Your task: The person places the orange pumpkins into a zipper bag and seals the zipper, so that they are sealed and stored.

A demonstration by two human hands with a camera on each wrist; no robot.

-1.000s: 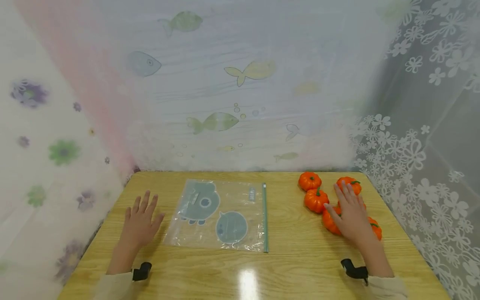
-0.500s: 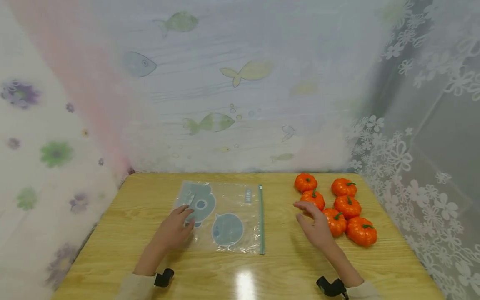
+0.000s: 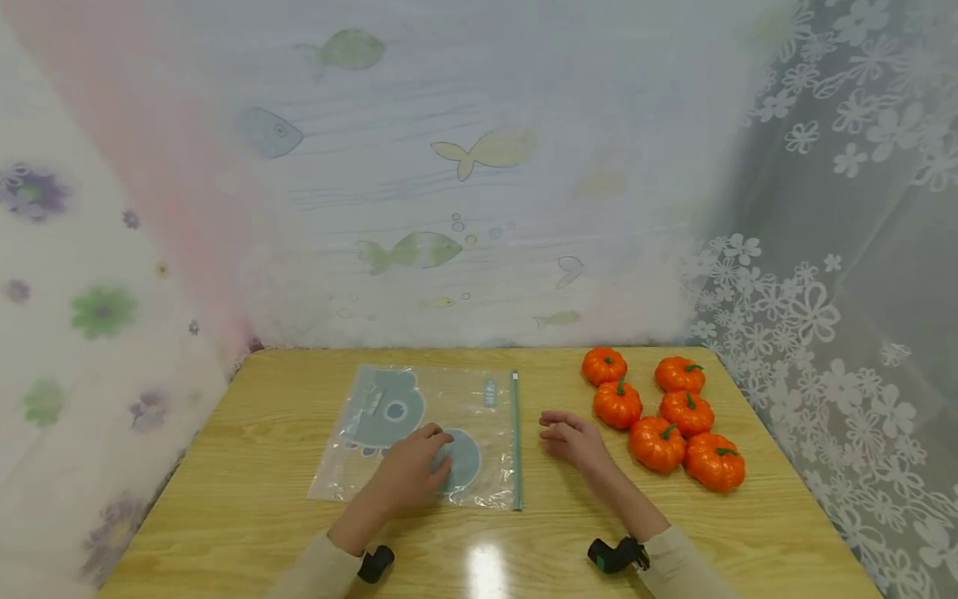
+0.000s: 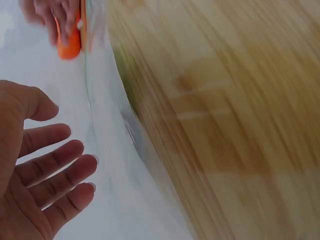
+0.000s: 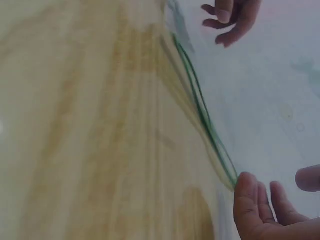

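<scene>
A clear plastic zip bag point(image 3: 490, 453) with blue-grey cartoon prints lies flat on the table, its green zip strip point(image 3: 516, 441) facing right. My left hand point(image 3: 407, 470) hovers over the bag's lower middle, covering part of the round print. In the left wrist view that hand point(image 4: 50, 170) has its fingers spread loosely, holding nothing. Just right of the zip strip is my right hand point(image 3: 584, 449), with bent, relaxed fingers and nothing in them. The right wrist view has its fingertips point(image 5: 245, 185) overlapping the near end of the green strip point(image 5: 205, 115).
Several small orange pumpkins point(image 3: 657, 445) with green stems are grouped at the right of the wooden table point(image 3: 247, 433). Printed fabric walls point(image 3: 479, 191) stand behind and on both sides. Each wrist carries a black camera point(image 3: 614, 556).
Both hands have moved inward: the left from the table's left side to over the bag, the right from above the pumpkins to beside the zip strip. Bag and pumpkins lie as before.
</scene>
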